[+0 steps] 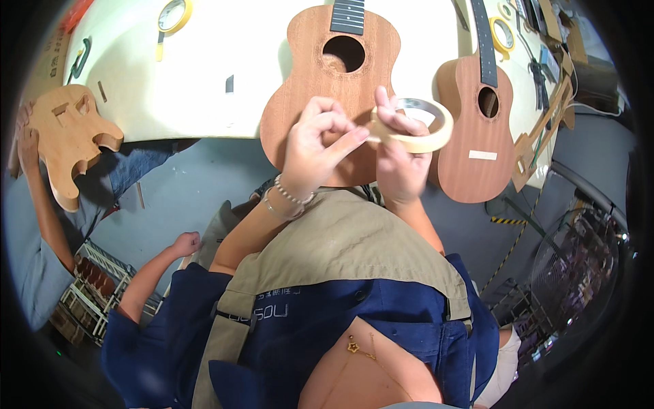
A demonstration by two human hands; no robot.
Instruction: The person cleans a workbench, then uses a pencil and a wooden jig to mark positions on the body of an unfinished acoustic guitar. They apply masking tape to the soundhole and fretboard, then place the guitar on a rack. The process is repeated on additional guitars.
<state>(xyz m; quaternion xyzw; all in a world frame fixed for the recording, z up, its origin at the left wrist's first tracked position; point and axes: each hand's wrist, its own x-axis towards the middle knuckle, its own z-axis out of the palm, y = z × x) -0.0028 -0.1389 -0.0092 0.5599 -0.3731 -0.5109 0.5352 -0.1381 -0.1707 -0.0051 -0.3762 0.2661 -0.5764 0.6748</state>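
In the head view, the right hand (398,160) grips a roll of masking tape (417,127), fingers closed through and around its ring. The roll is pale cream-tan, a flat hoop with a grey inner core, held tilted above the near edge of the workbench (204,88), in front of the ukulele bodies. The left hand (315,146) is curled, its thumb and forefinger pinched against the roll's left rim where the tape end lies. A beaded bracelet (293,196) circles the left wrist. Behind the hands a brown ukulele (320,61) lies at the near edge, soundhole up. A second, smaller ukulele (473,136) lies toward the right edge, overhanging it. At the left edge another person's hand (27,146) holds an unfinished guitar body (68,136).
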